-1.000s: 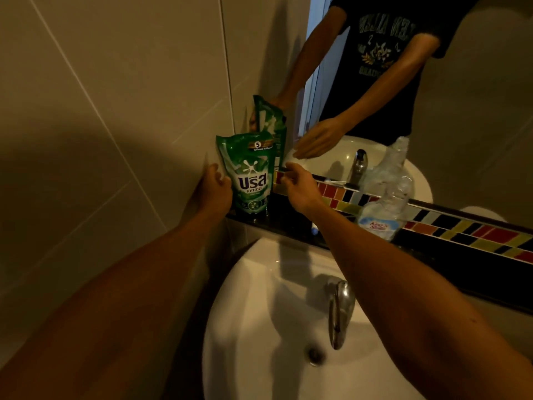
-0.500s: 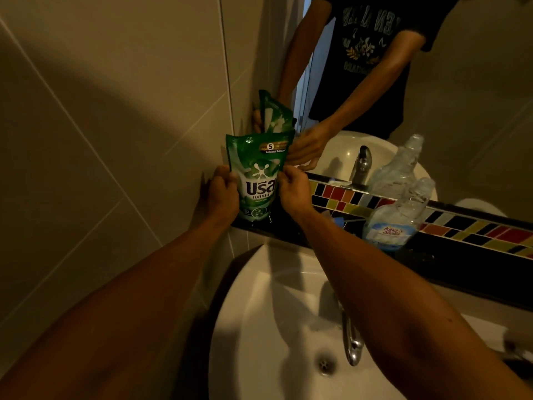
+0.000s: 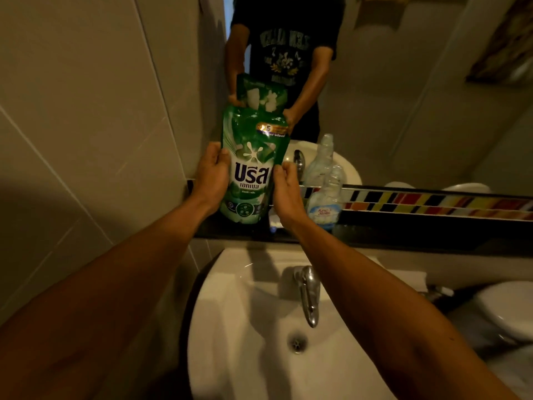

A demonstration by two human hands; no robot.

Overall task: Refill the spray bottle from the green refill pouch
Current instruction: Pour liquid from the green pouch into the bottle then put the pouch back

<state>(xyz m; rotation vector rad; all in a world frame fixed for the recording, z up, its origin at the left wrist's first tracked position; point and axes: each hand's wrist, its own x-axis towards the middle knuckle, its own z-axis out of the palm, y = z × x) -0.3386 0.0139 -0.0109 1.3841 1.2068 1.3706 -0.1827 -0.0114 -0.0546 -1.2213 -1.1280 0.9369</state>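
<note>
Pouch [image 3: 253, 166] upright, gripped by both hands (sides).

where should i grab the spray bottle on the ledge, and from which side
Take the spray bottle around its narrow neck, just under the top, with a grip from the right. It stands upright on the dark ledge; its wider lower body is partly behind the right hand, and both hands hold the green refill pouch on its left.

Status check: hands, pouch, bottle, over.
Both hands, left and right, grip the green refill pouch upright above the ledge. Spray bottle stands right of it, untouched. Nothing between them.
</note>
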